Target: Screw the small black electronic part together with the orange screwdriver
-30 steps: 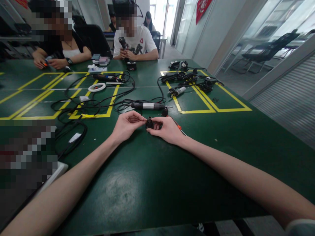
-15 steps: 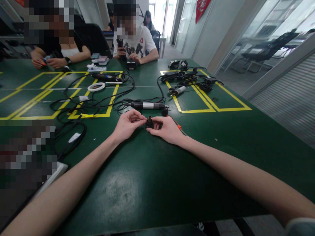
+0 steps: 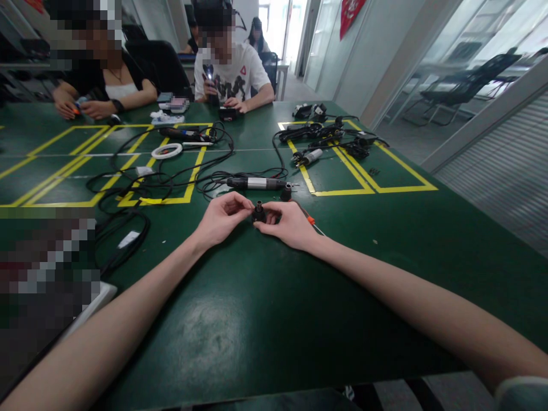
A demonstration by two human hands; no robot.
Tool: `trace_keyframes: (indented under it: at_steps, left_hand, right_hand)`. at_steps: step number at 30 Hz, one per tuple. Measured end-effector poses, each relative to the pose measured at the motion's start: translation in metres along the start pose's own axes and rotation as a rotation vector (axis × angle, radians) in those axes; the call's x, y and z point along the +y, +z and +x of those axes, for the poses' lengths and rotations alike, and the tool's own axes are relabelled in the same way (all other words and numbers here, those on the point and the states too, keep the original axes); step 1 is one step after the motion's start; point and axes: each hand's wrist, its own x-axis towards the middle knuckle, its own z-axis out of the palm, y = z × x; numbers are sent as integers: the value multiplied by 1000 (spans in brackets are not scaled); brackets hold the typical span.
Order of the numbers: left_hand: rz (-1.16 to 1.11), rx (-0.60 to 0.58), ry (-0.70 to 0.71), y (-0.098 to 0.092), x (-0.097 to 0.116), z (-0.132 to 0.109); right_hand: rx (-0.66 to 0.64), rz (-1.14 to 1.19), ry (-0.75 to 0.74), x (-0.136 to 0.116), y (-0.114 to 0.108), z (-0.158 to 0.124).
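A small black round part (image 3: 258, 214) with a short metal tube on top stands upright over the table, between my two hands. My right hand (image 3: 291, 224) is closed around its right side, thumb in front and fingers behind. On the other side, my left hand (image 3: 225, 220) makes a pinch whose fingertips meet at the part's left edge. Whatever lies between those fingertips is too small to tell. Just behind my right hand stands a similar black part (image 3: 286, 192). An orange-tipped screwdriver (image 3: 311, 220) lies partly hidden by the same hand.
Behind my hands lies an electric screwdriver (image 3: 256, 183) with tangled black cables (image 3: 171, 177). More cabled tools (image 3: 314, 134) rest at the back right near yellow tape (image 3: 342, 193). A white tape roll (image 3: 166, 150) lies back left. Two people sit across the green table (image 3: 274, 319).
My hands and the black part stay nearly in place. Across the table, a light now shows on the device in one person's hand, and that person leans slightly left.
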Motion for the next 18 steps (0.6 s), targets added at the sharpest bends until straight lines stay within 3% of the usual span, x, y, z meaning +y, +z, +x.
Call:
trace_keyframes:
  at_steps: [18]
  left_hand:
    - [41,34,27,5,3,3]
  right_hand:
    - [33,-40,-8,-3,2,1]
